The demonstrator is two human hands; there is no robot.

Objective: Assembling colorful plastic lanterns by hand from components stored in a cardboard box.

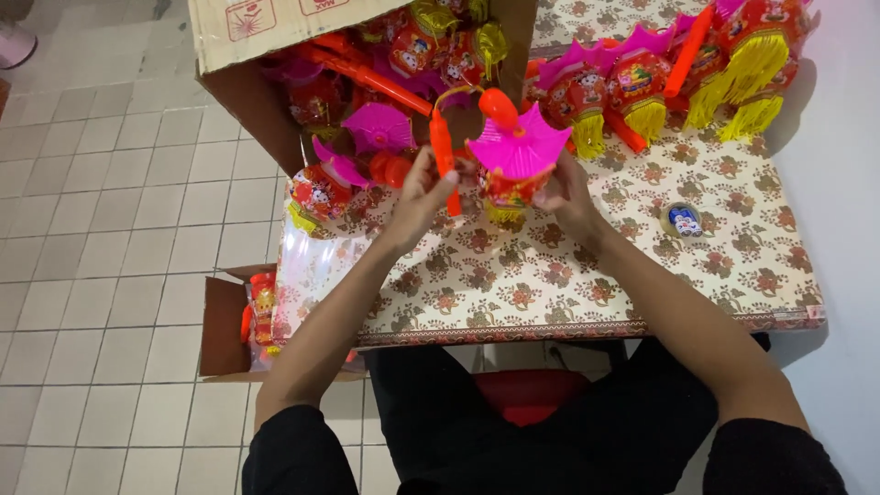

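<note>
Toy lantern held above the table's far middle, magenta roof uppermost, yellow fringe hanging below; its long axis runs near vertical, tipped slightly toward the viewer. Left hand closed around the orange stick, which stands close to upright just left of the lantern. Right hand grips the lantern's right side, fingers curled on the body. Large cardboard box, lying open toward the table, holds a heap of like lanterns and orange sticks. A smaller box on the tiled floor at the left holds a few more. Finished lanterns line the far edge. Floral tablecloth lies bare toward the near edge; a small round piece sits right
</note>
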